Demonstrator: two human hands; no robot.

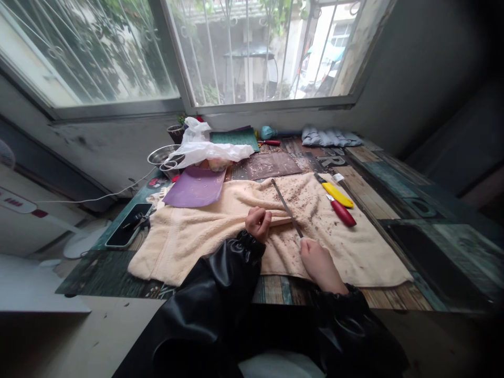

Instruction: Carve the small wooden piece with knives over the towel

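Observation:
My right hand (pixel 318 262) is wrapped round the near end of a long, thin dark file (pixel 284 202), which points away to the upper left. Closed in a fist on the towel, my left hand (pixel 258 223) has a pale thin stick (pixel 280 222) coming out of its right side. The file crosses the stick's right part; whether they touch, I cannot tell. Under both lies a cream towel (pixel 205 247) strewn with brown shavings. To the right rest a yellow-handled cutter (pixel 337 194) and a red-handled knife (pixel 340 212).
Left on the table are a phone (pixel 128 226) with keys, a purple sheet (pixel 195 188), a metal bowl (pixel 163 155) and a white plastic bag (pixel 214 152). A brown mat (pixel 271 165), a green mat (pixel 236 138) and a grey bundle (pixel 331 137) lie at the back, below the window.

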